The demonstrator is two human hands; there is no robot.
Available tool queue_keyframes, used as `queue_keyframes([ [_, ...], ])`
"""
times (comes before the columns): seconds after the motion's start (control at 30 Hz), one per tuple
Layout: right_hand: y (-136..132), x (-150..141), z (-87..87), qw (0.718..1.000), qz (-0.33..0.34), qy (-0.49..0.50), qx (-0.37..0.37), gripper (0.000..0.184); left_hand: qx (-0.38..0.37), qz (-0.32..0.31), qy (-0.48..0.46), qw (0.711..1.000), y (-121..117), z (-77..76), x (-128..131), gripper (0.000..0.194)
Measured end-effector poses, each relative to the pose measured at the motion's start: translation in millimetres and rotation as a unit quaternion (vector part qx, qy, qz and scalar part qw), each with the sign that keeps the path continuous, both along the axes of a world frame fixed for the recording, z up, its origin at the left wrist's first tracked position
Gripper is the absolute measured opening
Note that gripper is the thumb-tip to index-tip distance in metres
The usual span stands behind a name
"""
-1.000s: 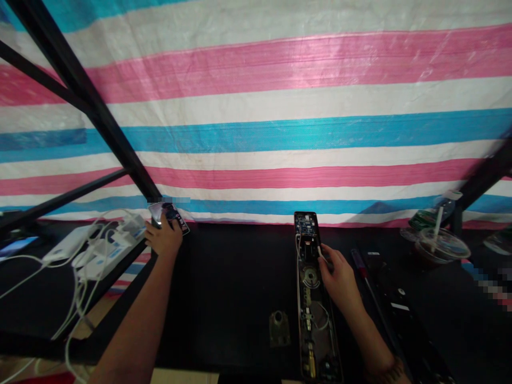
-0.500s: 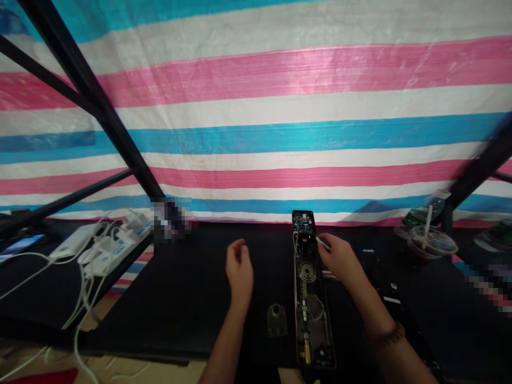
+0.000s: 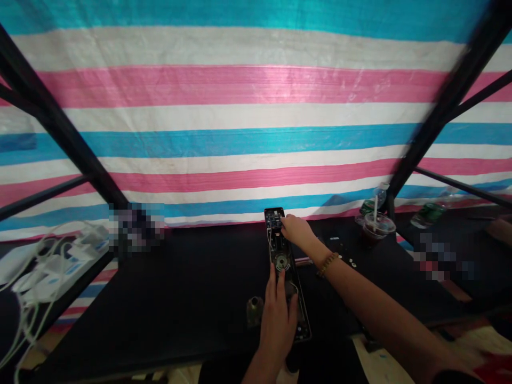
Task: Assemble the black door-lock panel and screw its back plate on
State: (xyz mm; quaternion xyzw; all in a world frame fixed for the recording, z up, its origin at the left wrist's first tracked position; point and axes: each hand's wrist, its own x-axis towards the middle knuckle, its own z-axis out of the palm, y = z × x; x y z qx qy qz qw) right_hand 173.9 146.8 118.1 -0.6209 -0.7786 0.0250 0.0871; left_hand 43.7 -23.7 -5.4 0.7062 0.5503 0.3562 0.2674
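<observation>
**Left hand (image 3: 277, 314) moved in over the long dark housing (image 3: 304, 320)**

In the head view, the left hand had swung right from above the black table (image 3: 192, 298) since half a second earlier, and the right hand (image 3: 296, 229) had shifted up to the circuit board (image 3: 273, 217). The housing lay lengthwise on the table, its inner parts exposed. The left hand lay over its lower half, fingers stretched and thumb apart, the tips near a round part (image 3: 282, 261). The right hand's fingers were bent together beside the board; whether they pinched anything could not be told. A small metal piece (image 3: 255, 311) sat just left of the left hand. Well to the right stood a lidded cup (image 3: 375, 230) with a straw.
</observation>
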Motion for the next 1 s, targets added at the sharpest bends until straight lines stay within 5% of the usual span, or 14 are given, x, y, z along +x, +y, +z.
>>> queue_keyframes([
  [0.37,-2.2,12.3,-11.0,1.000,0.017,0.004,0.009,0.023,0.056,0.017,-0.089,0.994,-6.9,5.9,3.2,0.049],
  [0.63,-12.1,-4.8,-15.9,0.996,0.019,0.007,0.088,0.025,0.062,0.011,-0.120,0.991,-2.8,-1.5,0.4,0.044],
  [0.87,-10.4,34.6,-4.3,0.976,-0.105,0.070,0.177,0.032,0.063,0.004,-0.146,0.987,-4.3,1.8,0.6,0.045],
  [1.0,-5.4,37.5,-16.3,0.989,-0.025,0.076,0.126,0.013,0.042,0.016,-0.159,0.986,-5.5,1.4,0.5,0.044],
])
